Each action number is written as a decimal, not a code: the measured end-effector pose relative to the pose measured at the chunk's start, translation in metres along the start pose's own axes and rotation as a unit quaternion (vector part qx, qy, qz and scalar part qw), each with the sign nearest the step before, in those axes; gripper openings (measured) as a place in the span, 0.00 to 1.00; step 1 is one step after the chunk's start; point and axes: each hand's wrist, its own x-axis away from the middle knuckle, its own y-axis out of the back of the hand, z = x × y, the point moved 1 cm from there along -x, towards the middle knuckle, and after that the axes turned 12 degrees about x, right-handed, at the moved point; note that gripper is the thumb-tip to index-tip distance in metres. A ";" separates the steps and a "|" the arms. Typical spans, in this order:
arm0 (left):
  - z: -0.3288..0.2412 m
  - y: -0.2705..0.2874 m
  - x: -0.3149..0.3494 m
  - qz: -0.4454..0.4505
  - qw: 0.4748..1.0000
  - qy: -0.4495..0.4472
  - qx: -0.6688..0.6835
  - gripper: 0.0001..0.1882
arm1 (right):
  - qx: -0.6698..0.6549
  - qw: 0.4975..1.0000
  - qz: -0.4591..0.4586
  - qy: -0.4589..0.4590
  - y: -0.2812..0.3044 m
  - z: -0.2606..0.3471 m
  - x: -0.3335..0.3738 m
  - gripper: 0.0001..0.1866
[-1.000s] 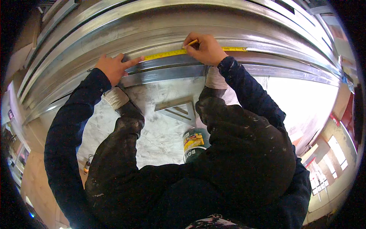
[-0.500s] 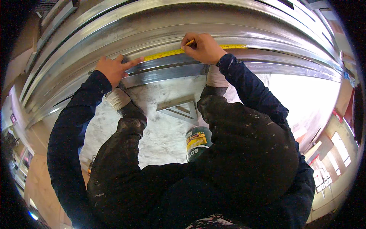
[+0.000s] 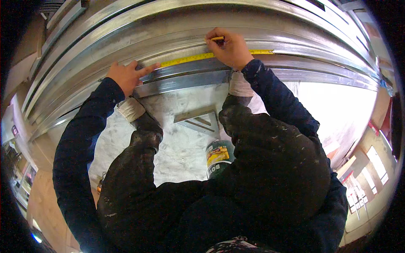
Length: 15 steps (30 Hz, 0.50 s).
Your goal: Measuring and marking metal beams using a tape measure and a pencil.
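Note:
A yellow tape measure (image 3: 185, 60) lies stretched along the long metal profiles (image 3: 181, 79), its hooked end to the right. My left hand (image 3: 125, 78) is curled over the tape's left end, with the index finger stretched along the blade. The tape's case is hidden, apparently beneath that hand. In my right hand (image 3: 232, 50), a short yellow-orange pencil (image 3: 217, 38) is pinched between thumb and fingers. This hand sits over the middle of the tape and covers part of the blade. The pencil is over the profiles beyond the tape.
Between my feet, a metal triangular square (image 3: 198, 121) lies on the whitish, smudged floor board (image 3: 177, 156). Nearer to me stands a dark green bucket (image 3: 219, 152) with a yellow label, partly behind my leg. More long metal profiles (image 3: 190, 19) run across the far side.
My right hand has moved slightly away from me and to the right, lifting the pencil off the tape's edge. My left hand and the tape stay in place.

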 end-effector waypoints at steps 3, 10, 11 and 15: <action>0.000 -0.003 0.000 -0.003 1.000 -0.006 0.002 0.39 | -0.008 0.998 0.062 -0.007 0.004 -0.011 0.001 0.08; 0.009 -0.014 -0.004 -0.050 0.997 -0.047 -0.035 0.41 | 0.031 0.992 0.120 0.009 0.006 -0.010 0.004 0.10; 0.009 -0.014 -0.004 -0.051 0.997 -0.044 -0.034 0.41 | 0.030 0.992 0.119 0.009 0.006 -0.009 0.003 0.10; 0.008 -0.013 -0.003 -0.047 0.998 -0.039 -0.031 0.41 | 0.042 0.990 0.137 0.004 0.008 -0.004 0.003 0.08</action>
